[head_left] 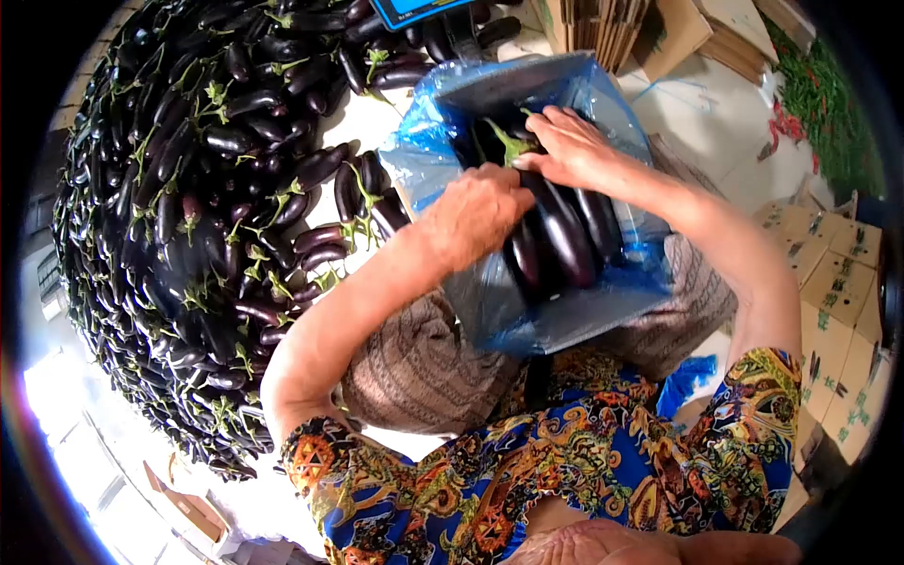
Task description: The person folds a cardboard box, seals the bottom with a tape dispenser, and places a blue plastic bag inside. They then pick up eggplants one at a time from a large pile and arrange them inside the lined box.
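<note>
A box lined with blue plastic film sits in front of my body, between the knees. Several glossy dark eggplants lie side by side inside, green stem ends toward the far wall. My left hand reaches in over the near-left wall, its fingers curled around the upper part of an eggplant; the fingertips are partly hidden. Beside it, my right hand bends over the stem end of another eggplant, thumb and fingers closed down on it.
A large heap of eggplants fills the left side. A blue-edged screen stands beyond the box. Folded cardboard is at the back, green and red peppers at the far right, and printed cartons on the right.
</note>
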Available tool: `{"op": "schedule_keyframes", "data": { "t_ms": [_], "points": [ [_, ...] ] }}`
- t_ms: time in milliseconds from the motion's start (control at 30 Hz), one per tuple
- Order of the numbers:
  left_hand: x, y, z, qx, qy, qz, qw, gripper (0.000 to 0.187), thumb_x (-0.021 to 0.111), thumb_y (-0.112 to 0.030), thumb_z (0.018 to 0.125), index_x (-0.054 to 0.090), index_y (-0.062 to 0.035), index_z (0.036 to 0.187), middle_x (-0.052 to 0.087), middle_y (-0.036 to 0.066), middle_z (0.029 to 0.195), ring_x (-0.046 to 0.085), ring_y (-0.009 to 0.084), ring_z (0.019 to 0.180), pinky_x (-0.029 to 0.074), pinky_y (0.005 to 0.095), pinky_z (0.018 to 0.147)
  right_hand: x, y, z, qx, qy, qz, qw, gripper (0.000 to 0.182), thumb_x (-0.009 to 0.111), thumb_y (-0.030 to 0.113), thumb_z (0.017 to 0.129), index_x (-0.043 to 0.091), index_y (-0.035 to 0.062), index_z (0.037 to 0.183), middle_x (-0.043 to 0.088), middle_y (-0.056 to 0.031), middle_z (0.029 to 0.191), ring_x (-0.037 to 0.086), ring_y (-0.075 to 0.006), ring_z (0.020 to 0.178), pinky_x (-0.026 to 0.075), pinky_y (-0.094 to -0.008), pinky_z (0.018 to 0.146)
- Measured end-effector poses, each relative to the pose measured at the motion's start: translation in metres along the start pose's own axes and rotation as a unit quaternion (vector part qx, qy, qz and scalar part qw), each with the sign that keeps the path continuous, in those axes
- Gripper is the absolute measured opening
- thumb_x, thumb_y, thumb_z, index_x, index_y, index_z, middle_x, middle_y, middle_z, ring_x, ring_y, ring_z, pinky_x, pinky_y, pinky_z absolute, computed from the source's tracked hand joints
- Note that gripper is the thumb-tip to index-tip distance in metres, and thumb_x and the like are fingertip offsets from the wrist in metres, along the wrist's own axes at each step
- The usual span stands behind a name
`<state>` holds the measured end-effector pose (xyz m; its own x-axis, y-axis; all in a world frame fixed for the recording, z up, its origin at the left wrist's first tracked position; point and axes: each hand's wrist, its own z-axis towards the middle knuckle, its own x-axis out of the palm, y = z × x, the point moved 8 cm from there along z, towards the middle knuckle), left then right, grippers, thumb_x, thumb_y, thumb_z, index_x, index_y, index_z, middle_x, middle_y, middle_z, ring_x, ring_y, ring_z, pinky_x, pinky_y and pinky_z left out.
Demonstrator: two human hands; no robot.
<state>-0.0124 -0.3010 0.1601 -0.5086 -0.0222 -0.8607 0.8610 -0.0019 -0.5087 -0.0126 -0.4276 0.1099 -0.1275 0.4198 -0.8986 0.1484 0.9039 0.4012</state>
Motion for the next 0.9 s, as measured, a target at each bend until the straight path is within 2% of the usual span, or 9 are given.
{"op": "schedule_keyframes", "data": {
  "t_ms": [33, 100, 133, 167, 333, 367, 500, 733, 900],
  "points": [
    [-0.010, -0.011, -0.004, 0.006, -0.007, -0.035, 0.999, 0.021, 0.064, -0.005, 0.078, 0.061, -0.0043, 0.099, 0.058, 0.015, 0.091, 0.059, 0.0354, 0.089, 0.051, 0.0432, 0.076, -0.013, 0.009, -0.011, -0.021, -0.046, 0.007, 0.999, 0.040, 0.065, 0.031, 0.084, 0.055, -0.0037, 0.102, 0.056, -0.0246, 0.102, 0.055, -0.0414, 0.098, 0.046, -0.0481, 0.088],
    [-0.023, -0.027, -0.012, 0.005, 0.005, -0.090, 0.996, 0.030, 0.068, -0.008, 0.078, 0.060, -0.0032, 0.107, 0.059, 0.015, 0.095, 0.059, 0.0349, 0.090, 0.050, 0.0431, 0.076, -0.038, 0.019, -0.030, -0.029, -0.006, 0.066, 0.997, 0.038, 0.064, 0.030, 0.086, 0.056, -0.0029, 0.103, 0.057, -0.0218, 0.101, 0.056, -0.0380, 0.096, 0.047, -0.0452, 0.085],
    [-0.028, -0.035, -0.014, 0.013, 0.020, -0.106, 0.994, 0.031, 0.068, -0.008, 0.079, 0.060, -0.0031, 0.108, 0.059, 0.015, 0.095, 0.059, 0.0348, 0.090, 0.050, 0.0429, 0.076, -0.052, 0.020, -0.040, -0.077, -0.020, 0.066, 0.995, 0.035, 0.063, 0.028, 0.087, 0.057, -0.0015, 0.104, 0.059, -0.0187, 0.097, 0.058, -0.0359, 0.091, 0.048, -0.0432, 0.080],
    [-0.031, -0.040, -0.016, 0.019, 0.035, -0.122, 0.992, 0.031, 0.069, -0.009, 0.079, 0.059, -0.0029, 0.108, 0.059, 0.015, 0.095, 0.058, 0.0347, 0.090, 0.050, 0.0427, 0.076, -0.063, 0.014, -0.044, -0.041, -0.007, 0.083, 0.996, 0.031, 0.064, 0.026, 0.087, 0.059, -0.0007, 0.102, 0.060, -0.0171, 0.095, 0.060, -0.0344, 0.089, 0.049, -0.0409, 0.079],
    [-0.017, -0.056, -0.014, 0.040, 0.026, -0.143, 0.989, 0.031, 0.069, -0.010, 0.079, 0.058, -0.0032, 0.106, 0.056, 0.013, 0.089, 0.058, 0.0338, 0.086, 0.049, 0.0427, 0.073, -0.098, -0.067, -0.074, 0.122, -0.179, 0.128, 0.968, 0.032, 0.070, 0.025, 0.085, 0.062, 0.0038, 0.108, 0.064, -0.0112, 0.106, 0.063, -0.0228, 0.091, 0.051, -0.0351, 0.081],
    [-0.014, -0.053, -0.014, 0.037, 0.026, -0.156, 0.987, 0.031, 0.069, -0.010, 0.079, 0.058, -0.0033, 0.107, 0.057, 0.013, 0.089, 0.058, 0.0338, 0.086, 0.049, 0.0427, 0.073, -0.100, -0.083, -0.081, 0.160, -0.179, 0.155, 0.958, 0.033, 0.068, 0.026, 0.086, 0.061, 0.0032, 0.109, 0.063, -0.0115, 0.109, 0.062, -0.0220, 0.095, 0.051, -0.0354, 0.084],
    [-0.008, -0.046, -0.022, 0.025, 0.035, -0.186, 0.982, 0.035, 0.070, -0.010, 0.079, 0.058, -0.0032, 0.111, 0.058, 0.014, 0.093, 0.059, 0.0339, 0.088, 0.049, 0.0425, 0.074, -0.082, -0.118, -0.096, 0.198, -0.122, 0.171, 0.957, 0.038, 0.065, 0.030, 0.090, 0.059, 0.0013, 0.113, 0.062, -0.0138, 0.111, 0.061, -0.0207, 0.098, 0.050, -0.0350, 0.085],
    [-0.025, -0.035, -0.029, -0.011, 0.029, -0.192, 0.981, 0.037, 0.069, -0.008, 0.080, 0.059, -0.0017, 0.115, 0.061, 0.016, 0.100, 0.060, 0.0349, 0.091, 0.051, 0.0414, 0.077, -0.070, -0.109, -0.094, 0.224, -0.053, 0.183, 0.956, 0.043, 0.063, 0.034, 0.092, 0.056, -0.0018, 0.115, 0.062, -0.0150, 0.110, 0.061, -0.0211, 0.099, 0.049, -0.0331, 0.086],
    [-0.035, -0.023, -0.037, -0.043, 0.016, -0.227, 0.973, 0.035, 0.067, -0.007, 0.083, 0.060, 0.0001, 0.116, 0.061, 0.017, 0.102, 0.060, 0.0362, 0.092, 0.052, 0.0410, 0.078, -0.073, -0.111, -0.095, 0.205, -0.088, 0.195, 0.955, 0.042, 0.065, 0.031, 0.091, 0.056, -0.0020, 0.115, 0.061, -0.0140, 0.112, 0.060, -0.0216, 0.099, 0.050, -0.0331, 0.088]
  ]
}}
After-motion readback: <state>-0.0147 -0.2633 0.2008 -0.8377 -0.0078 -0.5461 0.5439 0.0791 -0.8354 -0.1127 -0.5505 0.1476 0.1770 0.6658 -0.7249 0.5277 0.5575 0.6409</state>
